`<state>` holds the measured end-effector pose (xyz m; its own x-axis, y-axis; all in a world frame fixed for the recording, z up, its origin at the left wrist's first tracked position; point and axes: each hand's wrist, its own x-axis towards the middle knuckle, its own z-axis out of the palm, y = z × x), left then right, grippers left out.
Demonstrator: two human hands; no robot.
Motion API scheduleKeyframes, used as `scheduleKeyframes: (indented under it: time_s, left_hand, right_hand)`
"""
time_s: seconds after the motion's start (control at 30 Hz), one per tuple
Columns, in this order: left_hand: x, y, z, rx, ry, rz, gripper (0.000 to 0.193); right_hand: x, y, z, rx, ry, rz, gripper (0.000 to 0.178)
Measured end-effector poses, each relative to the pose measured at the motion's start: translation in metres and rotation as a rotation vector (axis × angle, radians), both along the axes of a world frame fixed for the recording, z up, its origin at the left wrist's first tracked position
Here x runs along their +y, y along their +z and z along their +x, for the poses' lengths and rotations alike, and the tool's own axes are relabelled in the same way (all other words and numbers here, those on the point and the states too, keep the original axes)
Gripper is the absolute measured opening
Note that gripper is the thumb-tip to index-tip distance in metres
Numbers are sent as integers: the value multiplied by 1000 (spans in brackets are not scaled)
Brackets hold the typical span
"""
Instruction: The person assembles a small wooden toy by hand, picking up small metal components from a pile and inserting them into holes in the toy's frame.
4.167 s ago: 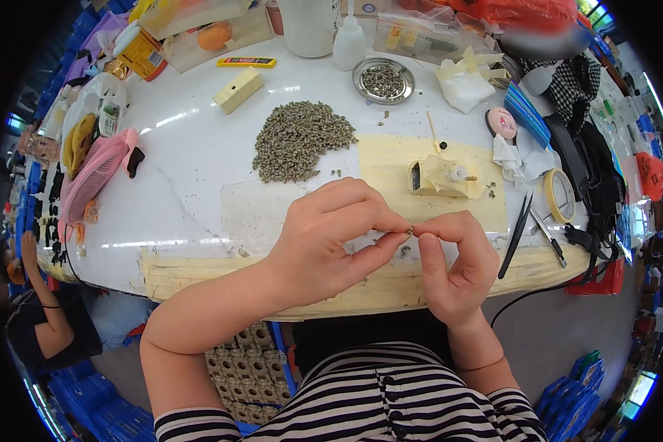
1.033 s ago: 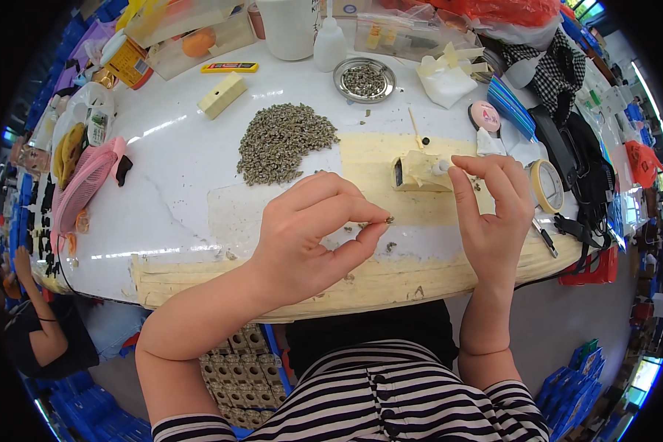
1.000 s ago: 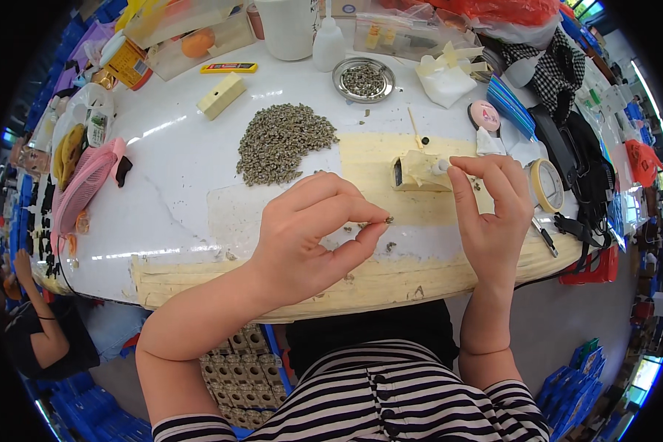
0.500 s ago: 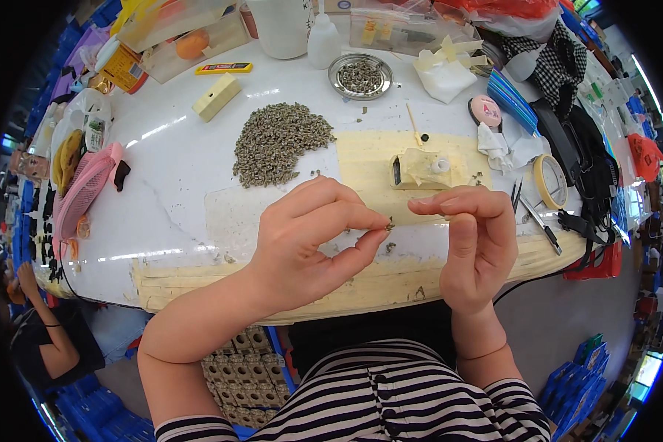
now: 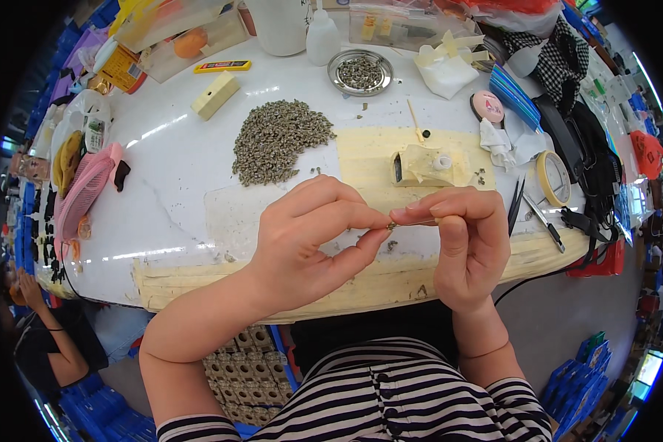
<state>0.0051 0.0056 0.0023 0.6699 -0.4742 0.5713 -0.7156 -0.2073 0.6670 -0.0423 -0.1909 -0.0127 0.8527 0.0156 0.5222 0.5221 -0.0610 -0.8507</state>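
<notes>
White tabletop (image 5: pixel 166 202), taped along its near edge, spreads beneath both hands: the left hand (image 5: pixel 298 239) pinches a tiny metallic part (image 5: pixel 390 227) in its fingertips, the right hand (image 5: pixel 468 250) grips a thin stick-like tool (image 5: pixel 420 223), its tip at the part. Beyond lie a tape-wrapped block (image 5: pixel 416 169), a heap of small pieces (image 5: pixel 278 144) and a round metal dish (image 5: pixel 387 74).

Blk/wht striped top (image 5: pixel 324 404), short slvs (image 5: pixel 519 404), dk btns (image 5: pixel 382 378).
</notes>
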Motion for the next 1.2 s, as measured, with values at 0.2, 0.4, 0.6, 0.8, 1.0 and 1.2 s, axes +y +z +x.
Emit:
scheduleKeyframes:
  time_s: [0.2, 0.4, 0.6, 0.8, 1.0, 1.2]
  left_hand:
    - [0, -1, 0, 6, -7, -2, 22]
    - [1, 0, 0, 6, -2, 7, 21]
    - [1, 1, 0, 12, 0, 6, 21]
    - [1, 0, 0, 15, -5, 7, 21]
    - [1, 1, 0, 2, -2, 5, 21]
    - [-1, 1, 1, 0, 5, 6, 22]
  right_hand:
    - [0, 1, 0, -10, -14, -17, 11]
    - [0, 0, 1, -19, -15, -36, 12]
    - [1, 1, 1, -22, -5, -22, 13]
    - [1, 4, -1, 16, -11, 116, 13]
    - [-28, 17, 18, -204, -512, -372, 7]
    - [-31, 19, 29, -225, -643, -715, 10]
